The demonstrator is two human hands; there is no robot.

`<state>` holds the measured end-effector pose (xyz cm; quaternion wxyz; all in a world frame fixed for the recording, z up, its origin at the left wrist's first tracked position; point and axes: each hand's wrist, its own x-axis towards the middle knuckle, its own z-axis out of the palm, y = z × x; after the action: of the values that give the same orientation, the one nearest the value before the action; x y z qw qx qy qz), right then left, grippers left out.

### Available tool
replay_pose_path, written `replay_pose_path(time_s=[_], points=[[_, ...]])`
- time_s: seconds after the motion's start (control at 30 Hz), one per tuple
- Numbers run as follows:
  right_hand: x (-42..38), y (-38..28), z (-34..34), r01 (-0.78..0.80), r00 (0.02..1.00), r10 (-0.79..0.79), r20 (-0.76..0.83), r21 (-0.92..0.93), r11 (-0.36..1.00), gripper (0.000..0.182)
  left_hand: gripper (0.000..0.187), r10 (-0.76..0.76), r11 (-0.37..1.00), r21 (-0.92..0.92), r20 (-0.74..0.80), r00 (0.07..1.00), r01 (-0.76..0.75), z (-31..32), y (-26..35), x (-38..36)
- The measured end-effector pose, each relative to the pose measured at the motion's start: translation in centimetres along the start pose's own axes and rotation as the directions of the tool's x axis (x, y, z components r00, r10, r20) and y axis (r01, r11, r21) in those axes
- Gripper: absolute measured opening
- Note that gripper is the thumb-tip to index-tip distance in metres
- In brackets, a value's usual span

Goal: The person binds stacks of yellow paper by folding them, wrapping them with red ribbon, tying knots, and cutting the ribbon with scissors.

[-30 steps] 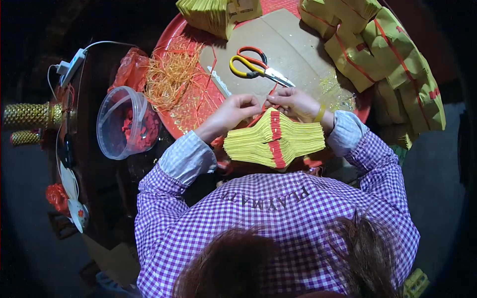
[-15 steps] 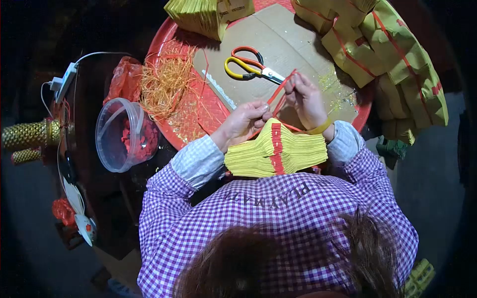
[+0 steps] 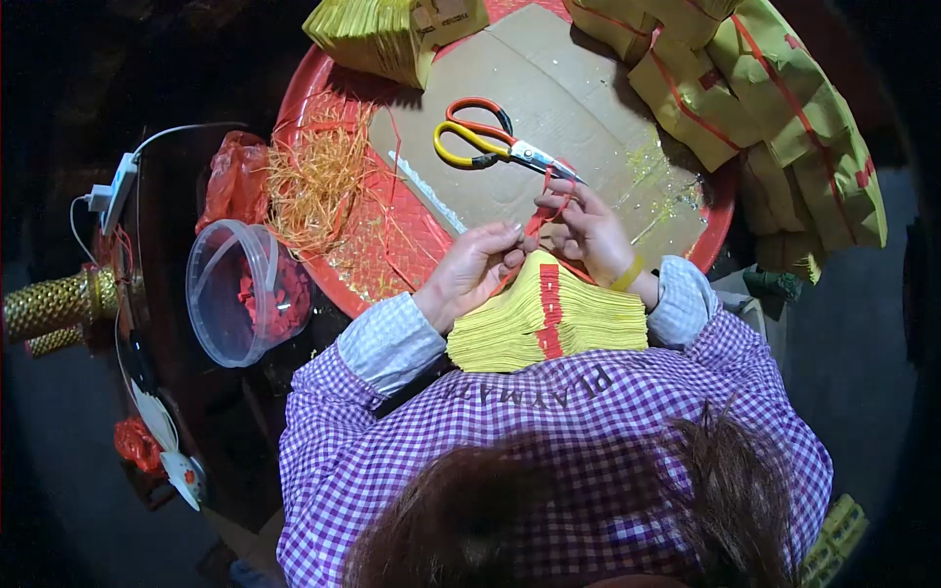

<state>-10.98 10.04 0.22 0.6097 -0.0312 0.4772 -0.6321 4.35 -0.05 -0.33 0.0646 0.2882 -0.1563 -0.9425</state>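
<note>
Left hand (image 3: pixel 477 263), centre of frame: fingers curled in, thumb and fingertips pinched together on a red strip (image 3: pixel 536 223). Right hand (image 3: pixel 595 235), just right of it: fingers bent, nearly closed, gripping the same strip, part of which loops up by the fingertips. Yellow band on the right wrist.

Yellow paper bundle (image 3: pixel 490 328) sits at frame centre, right below both hands and against the checked shirt (image 3: pixel 549 431); red band down its middle, layered edges fanning left and right.

Above the hands, scissors (image 3: pixel 473 147), one handle yellow, one red, lie on cardboard (image 3: pixel 569 78), blades angled down right toward the strip. Cardboard is in a red tray (image 3: pixel 720 220). Tangled orange fibres (image 3: pixel 319 186) on the tray's left side. Fanned yellow stack (image 3: pixel 368 44) at top, left of centre; strapped yellow bundles (image 3: pixel 784 108) upper right. Left of the tray: clear bucket (image 3: pixel 211 314) with red pieces (image 3: pixel 284 299) inside, crumpled red bag (image 3: pixel 235 176) just above it.
</note>
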Motion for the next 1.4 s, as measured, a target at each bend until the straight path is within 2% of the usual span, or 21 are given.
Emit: replay_pose_path(time_s=[0.1, 0.17, 0.23, 0.27, 0.33, 0.4, 0.43, 0.57, 0.6, 0.73, 0.77, 0.9, 1.1, 1.27, 1.4], points=[[-0.1, 0.2, -0.4, 0.088, 0.996, -0.088, 0.005, -0.045, 0.995, 0.026, 0.009, -0.029, 1.000, -0.003, 0.041, 0.999, 0.029, -0.2, -0.1, 0.0], [0.4, 0.6, -0.8, 0.022, 0.999, -0.008, 0.051, -0.280, 0.960, 0.025, 0.009, -0.009, 1.000, -0.001, 0.003, 1.000, 0.009, 0.0, -0.2, -0.1], [0.7, 0.8, -1.2, -0.034, 0.994, 0.083, 0.075, -0.501, 0.865, 0.024, 0.010, 0.009, 1.000, 0.000, -0.033, 0.999, -0.009, 0.1, -0.4, -0.1], [0.6, 0.7, -1.0, -0.036, 0.994, 0.085, 0.074, -0.503, 0.864, 0.024, 0.010, 0.009, 1.000, -0.002, -0.033, 0.999, -0.009, 0.0, -0.4, -0.1], [0.0, -0.2, -0.3, 0.095, 0.996, -0.093, 0.016, -0.217, 0.972, 0.024, 0.010, 0.010, 1.000, -0.018, -0.014, 1.000, -0.010, -0.2, -0.4, -0.2], [-0.4, -0.7, 0.1, 0.252, 0.965, -0.244, -0.098, 0.076, 0.965, 0.023, 0.010, 0.007, 0.999, -0.032, 0.005, 1.000, -0.006, -0.4, -0.5, -0.1], [-0.3, -0.6, -0.1, 0.251, 0.965, -0.243, -0.100, 0.076, 0.965, 0.023, 0.010, 0.004, 0.999, -0.034, 0.006, 1.000, -0.004, -0.6, -0.5, -0.1], [0.4, 0.4, -1.9, 0.090, 0.996, -0.089, -0.013, 0.047, 0.995, 0.021, 0.011, -0.016, 1.000, 0.002, 0.084, 0.996, 0.016, -1.8, -0.7, 0.4], [0.4, 0.4, -1.9, 0.091, 0.996, -0.090, -0.015, 0.048, 0.995, 0.021, 0.011, -0.018, 1.000, 0.003, 0.085, 0.996, 0.018, -1.4, -0.6, 0.3], [0.3, 0.7, -1.4, -0.066, 0.990, 0.093, 0.108, -0.229, 0.971, 0.018, 0.012, 0.010, 0.999, -0.029, -0.117, 0.993, -0.014, 1.1, -0.3, -0.6], [0.3, 0.8, -1.3, -0.069, 0.990, 0.095, 0.107, -0.231, 0.971, 0.018, 0.012, 0.010, 0.999, -0.031, -0.118, 0.993, -0.014, 1.0, -0.4, -0.6], [0.4, 1.6, -0.9, 0.132, 0.980, -0.051, 0.190, -0.441, 0.888, 0.014, 0.014, -0.083, 0.992, -0.101, -0.107, 0.991, 0.072, 0.1, -0.3, -0.2], [-0.3, 0.5, -0.3, 0.154, 0.981, -0.066, 0.181, -0.529, 0.835, 0.010, 0.014, -0.099, 0.976, -0.199, -0.058, 0.993, 0.086, 0.3, -0.3, -0.1], [-0.9, -0.2, 0.0, 0.070, 0.994, 0.005, 0.112, -0.654, 0.753, 0.011, 0.015, -0.029, 0.979, -0.205, -0.081, 0.996, 0.012, 1.2, -0.3, -0.9], [-0.7, 0.2, -0.3, 0.066, 0.994, -0.004, 0.113, -0.547, 0.834, 0.009, 0.015, 0.104, 0.988, 0.110, 0.005, 0.995, -0.104, 1.3, -0.6, -1.1]])
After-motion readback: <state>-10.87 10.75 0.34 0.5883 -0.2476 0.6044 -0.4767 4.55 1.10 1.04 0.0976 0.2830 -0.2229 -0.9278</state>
